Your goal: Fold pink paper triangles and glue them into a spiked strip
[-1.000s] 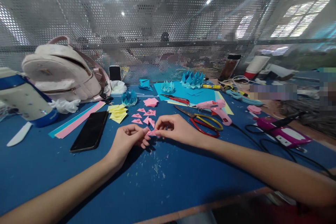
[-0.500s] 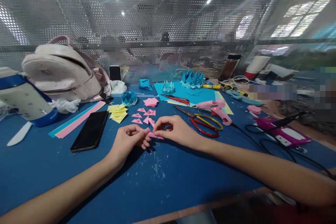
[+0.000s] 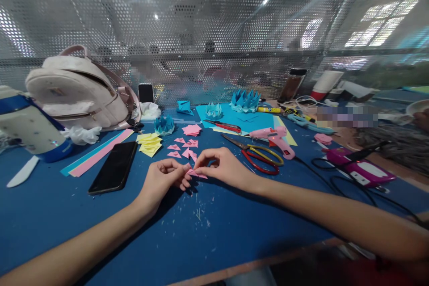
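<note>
Between my two hands, low over the blue table (image 3: 214, 228), is a small folded pink paper piece (image 3: 192, 172). My left hand (image 3: 167, 176) pinches its left end with thumb and forefinger, the other fingers curled. My right hand (image 3: 224, 167) closes its fingertips on the right side of the same piece. Just beyond the fingers lie several small pink folded triangles (image 3: 174, 147) and a stack of pink paper (image 3: 191, 130). Yellow paper squares (image 3: 149, 144) are to their left, near a blue paper flower (image 3: 164, 125).
A black phone (image 3: 113, 167) and paper strips (image 3: 100, 152) lie left, before a backpack (image 3: 77, 91) and a tumbler (image 3: 33, 125). Right are scissors (image 3: 261, 156), a pink glue gun (image 3: 276, 138) with its cable, and a magenta device (image 3: 360, 167). Blue paper flowers (image 3: 245, 101) stand behind.
Both hands hold the pink piece much as before. The whole view has shifted very slightly. A pale round object and part of a person's hand now show at the right edge.
</note>
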`<action>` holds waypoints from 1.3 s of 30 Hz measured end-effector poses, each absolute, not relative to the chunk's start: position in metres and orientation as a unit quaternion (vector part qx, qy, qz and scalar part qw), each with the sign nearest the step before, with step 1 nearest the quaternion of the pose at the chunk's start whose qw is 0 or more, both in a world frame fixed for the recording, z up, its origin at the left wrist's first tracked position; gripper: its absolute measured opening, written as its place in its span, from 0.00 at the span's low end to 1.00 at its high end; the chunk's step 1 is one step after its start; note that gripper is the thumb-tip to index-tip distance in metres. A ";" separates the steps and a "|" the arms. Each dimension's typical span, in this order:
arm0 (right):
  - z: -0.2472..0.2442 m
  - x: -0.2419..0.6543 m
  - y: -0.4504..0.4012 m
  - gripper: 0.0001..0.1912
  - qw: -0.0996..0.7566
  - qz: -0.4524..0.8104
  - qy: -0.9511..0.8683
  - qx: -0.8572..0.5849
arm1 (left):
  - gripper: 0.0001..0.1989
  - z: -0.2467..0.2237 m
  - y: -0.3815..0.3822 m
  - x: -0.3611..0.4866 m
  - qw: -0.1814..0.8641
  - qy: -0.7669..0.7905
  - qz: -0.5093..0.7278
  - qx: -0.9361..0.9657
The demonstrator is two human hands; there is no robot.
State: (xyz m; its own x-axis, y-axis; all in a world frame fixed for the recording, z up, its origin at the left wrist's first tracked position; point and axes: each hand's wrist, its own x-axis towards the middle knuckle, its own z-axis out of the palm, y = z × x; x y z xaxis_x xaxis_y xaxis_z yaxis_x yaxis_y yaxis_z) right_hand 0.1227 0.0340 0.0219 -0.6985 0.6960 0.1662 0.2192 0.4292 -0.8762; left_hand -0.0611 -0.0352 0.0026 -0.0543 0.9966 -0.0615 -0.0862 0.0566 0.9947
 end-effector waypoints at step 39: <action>0.017 0.130 0.028 0.04 0.352 0.257 -0.880 -0.187 | 0.06 -0.010 -0.036 -0.067 0.332 0.479 0.529 0.617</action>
